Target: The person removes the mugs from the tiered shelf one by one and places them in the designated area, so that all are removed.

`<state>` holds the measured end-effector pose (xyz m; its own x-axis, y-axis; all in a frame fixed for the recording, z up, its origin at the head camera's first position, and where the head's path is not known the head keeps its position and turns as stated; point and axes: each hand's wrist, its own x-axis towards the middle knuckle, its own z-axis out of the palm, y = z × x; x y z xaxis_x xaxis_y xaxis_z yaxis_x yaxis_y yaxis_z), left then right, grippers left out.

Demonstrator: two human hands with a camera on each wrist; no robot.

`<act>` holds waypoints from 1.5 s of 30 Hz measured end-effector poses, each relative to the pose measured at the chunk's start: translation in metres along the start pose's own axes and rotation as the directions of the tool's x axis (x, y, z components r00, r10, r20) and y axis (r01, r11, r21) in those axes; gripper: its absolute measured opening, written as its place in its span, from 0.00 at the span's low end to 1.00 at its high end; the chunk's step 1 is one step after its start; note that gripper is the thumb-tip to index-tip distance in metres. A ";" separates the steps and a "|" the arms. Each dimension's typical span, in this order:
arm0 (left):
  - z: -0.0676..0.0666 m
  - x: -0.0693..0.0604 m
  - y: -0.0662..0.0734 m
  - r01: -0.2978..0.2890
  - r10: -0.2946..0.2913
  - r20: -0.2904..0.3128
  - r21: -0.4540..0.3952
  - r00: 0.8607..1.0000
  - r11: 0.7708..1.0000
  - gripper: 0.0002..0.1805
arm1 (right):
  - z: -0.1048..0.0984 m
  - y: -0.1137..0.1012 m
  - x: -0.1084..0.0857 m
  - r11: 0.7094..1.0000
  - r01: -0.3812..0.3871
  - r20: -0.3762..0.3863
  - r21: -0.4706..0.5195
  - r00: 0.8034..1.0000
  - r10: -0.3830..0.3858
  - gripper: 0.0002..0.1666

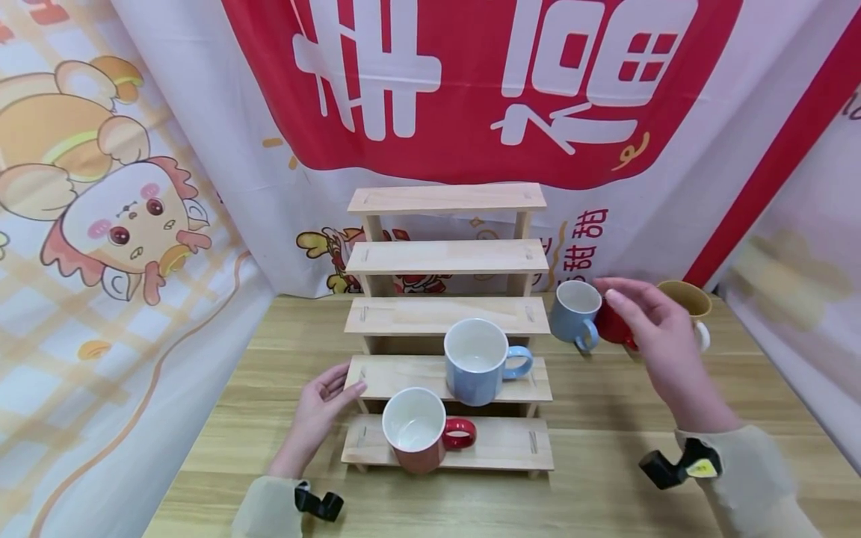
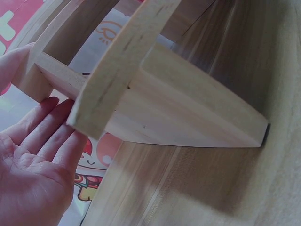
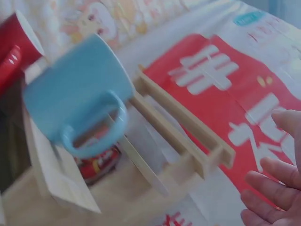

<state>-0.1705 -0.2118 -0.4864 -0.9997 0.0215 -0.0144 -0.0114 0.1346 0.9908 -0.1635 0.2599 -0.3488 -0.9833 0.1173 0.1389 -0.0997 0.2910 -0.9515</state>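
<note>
Right sleeve (image 1: 753, 467) cut off | right hand (image 1: 655, 329) relaxed, partly hiding small red mug (image 1: 610, 323) | left hand (image 1: 323, 403) gripping rack (image 1: 444, 317)

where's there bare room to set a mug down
Free: top three shelves; table between lower shelves and right sleeve. Crowded: those shelves, under big blue mug and big red mug; back right, where small blue mug, small red mug and yellow mug crowd the right hand.
</note>
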 end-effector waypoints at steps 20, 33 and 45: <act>0.000 0.000 0.000 -0.019 0.019 0.000 -0.021 1.000 1.000 0.31 | 0.066 0.010 -0.012 0.993 0.099 0.367 -0.069 0.928 -0.067 0.19; 0.001 0.001 -0.002 -0.015 0.015 -0.001 -0.007 1.000 1.000 0.32 | 0.082 0.026 -0.009 0.999 -0.007 0.420 0.037 0.907 -0.010 0.19; 0.000 0.002 -0.004 -0.024 0.024 -0.005 -0.019 1.000 1.000 0.32 | 0.086 0.030 -0.013 0.991 -0.051 0.382 0.124 0.924 0.000 0.19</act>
<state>-0.1725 -0.2127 -0.4903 -0.9997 0.0202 0.0100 0.0123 0.1151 0.9933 -0.1663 0.1851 -0.4026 -0.9667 -0.2547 0.0239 -0.0676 0.1644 -0.9841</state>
